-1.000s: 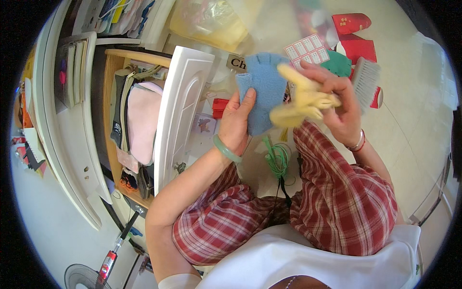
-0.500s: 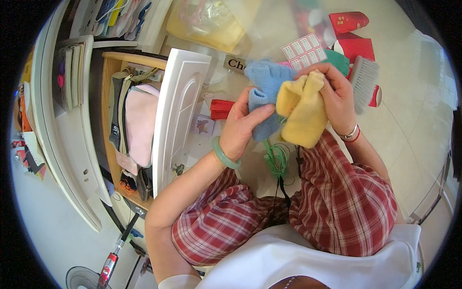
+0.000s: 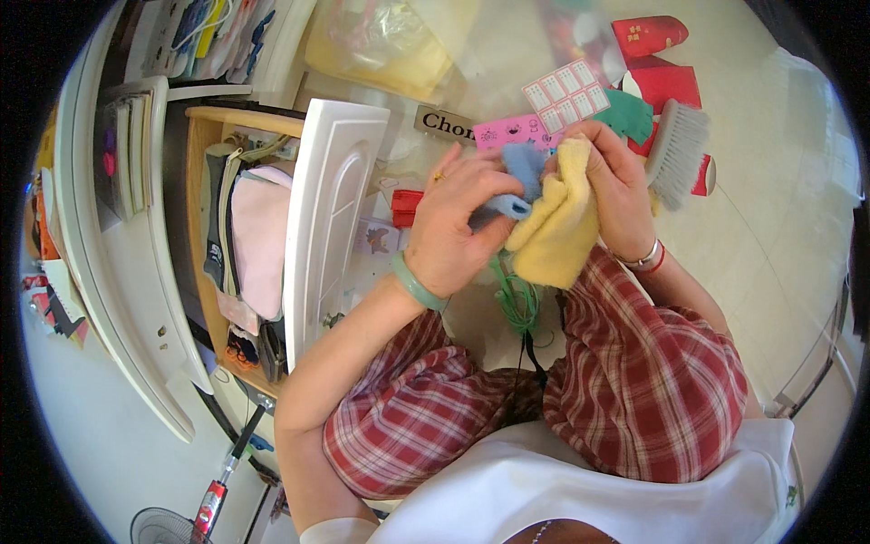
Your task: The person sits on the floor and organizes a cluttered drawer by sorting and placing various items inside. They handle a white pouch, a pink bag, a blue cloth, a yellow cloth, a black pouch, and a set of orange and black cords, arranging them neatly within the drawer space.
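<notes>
My left hand [image 3: 458, 213], with a green bangle at the wrist, is closed around a fuzzy blue knit piece [image 3: 523, 165], bunched up so that only part of it shows. My right hand [image 3: 625, 195] pinches the upper edge of a fuzzy yellow knit piece [image 3: 557, 238], which hangs down, folded, over part of the blue one. Both look sock-like, though their exact kind cannot be told. The two pieces touch each other in front of me, above my knees. A coil of green cord [image 3: 518, 304] lies below them.
An open drawer [image 3: 195, 190] with a pink pouch [image 3: 261, 240] stands to the left. On the floor ahead lie a pink strip [image 3: 507, 133], a red-and-white card sheet [image 3: 564, 95], red envelopes [image 3: 671, 86], a green cloth [image 3: 625, 115] and a brush [image 3: 678, 154]. A fan [image 3: 168, 526] is at lower left.
My left hand has turned over and gathered the blue piece into a smaller bunch. The yellow piece has shifted slightly left and down, still in my right hand. The pink strip behind now shows more.
</notes>
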Motion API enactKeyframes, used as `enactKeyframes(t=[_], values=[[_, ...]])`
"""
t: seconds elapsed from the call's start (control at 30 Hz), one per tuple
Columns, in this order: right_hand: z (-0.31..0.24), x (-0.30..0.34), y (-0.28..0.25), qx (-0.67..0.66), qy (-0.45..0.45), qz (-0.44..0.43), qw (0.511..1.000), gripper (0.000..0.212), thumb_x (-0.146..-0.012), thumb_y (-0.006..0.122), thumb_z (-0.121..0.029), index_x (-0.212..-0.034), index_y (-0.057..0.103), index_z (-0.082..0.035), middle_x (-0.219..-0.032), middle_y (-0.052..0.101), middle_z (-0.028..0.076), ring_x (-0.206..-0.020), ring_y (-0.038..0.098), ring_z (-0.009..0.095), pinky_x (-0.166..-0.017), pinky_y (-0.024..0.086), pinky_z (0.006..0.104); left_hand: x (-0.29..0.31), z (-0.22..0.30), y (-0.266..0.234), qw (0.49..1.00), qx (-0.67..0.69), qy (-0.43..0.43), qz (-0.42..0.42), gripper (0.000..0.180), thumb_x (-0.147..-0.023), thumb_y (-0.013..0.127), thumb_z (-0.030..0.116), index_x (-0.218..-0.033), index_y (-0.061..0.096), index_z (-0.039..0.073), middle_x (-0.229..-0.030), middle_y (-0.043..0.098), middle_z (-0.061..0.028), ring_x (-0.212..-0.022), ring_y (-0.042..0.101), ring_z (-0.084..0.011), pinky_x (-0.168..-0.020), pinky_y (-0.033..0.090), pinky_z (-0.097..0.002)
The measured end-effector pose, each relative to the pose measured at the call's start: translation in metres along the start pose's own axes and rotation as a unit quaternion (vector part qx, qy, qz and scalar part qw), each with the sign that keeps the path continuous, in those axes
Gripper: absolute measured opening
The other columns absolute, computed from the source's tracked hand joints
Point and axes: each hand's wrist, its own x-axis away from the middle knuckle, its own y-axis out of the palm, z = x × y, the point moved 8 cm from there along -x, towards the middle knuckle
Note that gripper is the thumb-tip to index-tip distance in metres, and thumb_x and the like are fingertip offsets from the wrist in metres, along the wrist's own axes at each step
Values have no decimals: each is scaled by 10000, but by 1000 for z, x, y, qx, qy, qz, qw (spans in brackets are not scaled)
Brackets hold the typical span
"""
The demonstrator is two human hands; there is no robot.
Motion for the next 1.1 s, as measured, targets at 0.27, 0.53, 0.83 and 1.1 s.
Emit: enactKeyframes(t=[0.27,0.53,0.83,1.1], values=[[-1,-3,-4,14,-10,46,999,167,-1008,465,-140,-1096,547,-24,-942,589,5,-852,557,73,-755,460,214,14,-36,25,867,424,-246,88,423,-900,655,128,-1248,425,60,-1128,579,-85,-1044,555,-153,-933,437,-282],[15,9,12,106,-40,16,993,191,-961,514,-138,-1097,587,-26,-920,633,54,-873,578,131,-788,469,271,29,-48,56,830,448,-323,79,950,-779,757,15,-1492,140,127,-1287,490,-120,-1169,528,-218,-949,490,-357],[46,36,-144,674,-137,-78,722,110,-846,641,-209,-888,643,-108,-800,601,68,-863,573,251,-773,457,388,55,-67,65,705,559,-435,35,770,-787,721,-35,-1417,288,55,-1276,544,-116,-1145,579,-247,-949,509,-391],[64,48,-181,816,71,17,574,260,-802,680,-278,-1008,611,-135,-984,612,29,-924,571,229,-754,411,391,52,-67,69,745,524,-408,63,712,-789,733,-4,-1374,330,41,-1259,553,-109,-1149,575,-233,-954,502,-382]])
